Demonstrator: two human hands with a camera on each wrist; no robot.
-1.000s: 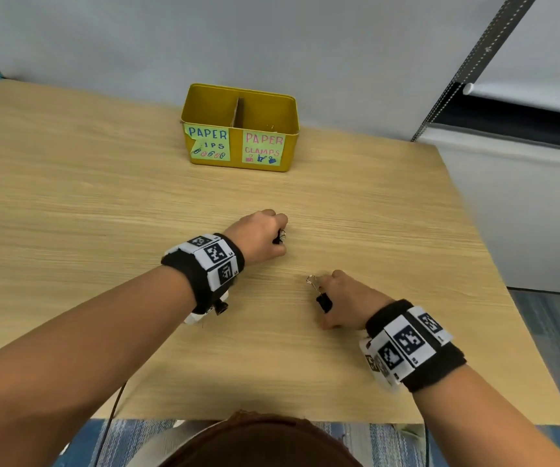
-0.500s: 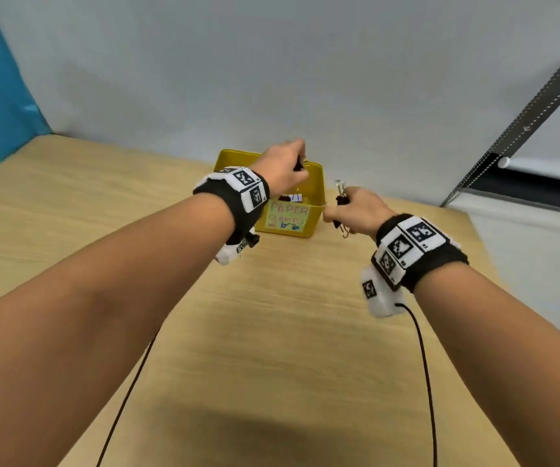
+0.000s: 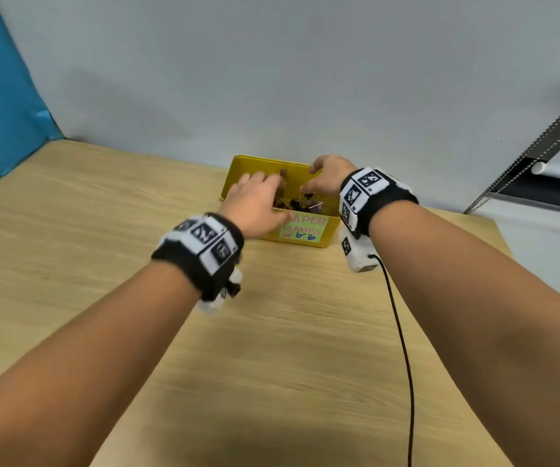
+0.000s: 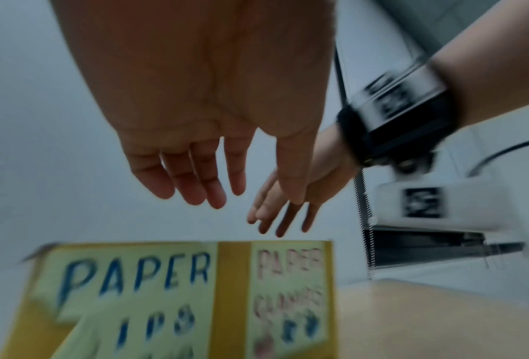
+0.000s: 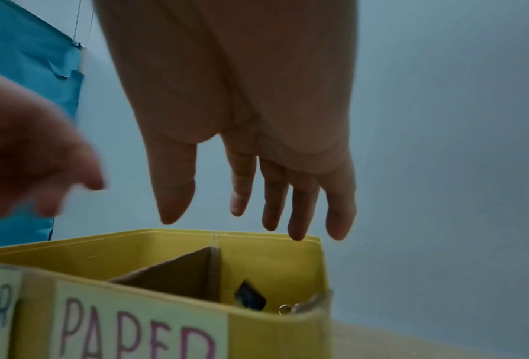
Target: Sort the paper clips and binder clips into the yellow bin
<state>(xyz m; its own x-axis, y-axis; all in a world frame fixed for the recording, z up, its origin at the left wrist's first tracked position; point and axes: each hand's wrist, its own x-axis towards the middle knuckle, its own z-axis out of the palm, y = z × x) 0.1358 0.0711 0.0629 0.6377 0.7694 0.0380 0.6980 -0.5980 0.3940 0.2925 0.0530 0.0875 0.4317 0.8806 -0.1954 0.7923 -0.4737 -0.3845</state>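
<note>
We hold our bare left hand point(image 3: 255, 205) and bare right hand point(image 3: 327, 176) forward side by side, fingers loose and spread, holding nothing.

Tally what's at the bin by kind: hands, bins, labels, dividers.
Hands: 2, left hand and right hand, both empty
Bins: 1, the yellow bin
Labels: 2, blue-lettered label and pink-lettered label
Dividers: 1, the cardboard divider
Total: 6
The binder clips in the right compartment are too jumbled to count.
</note>
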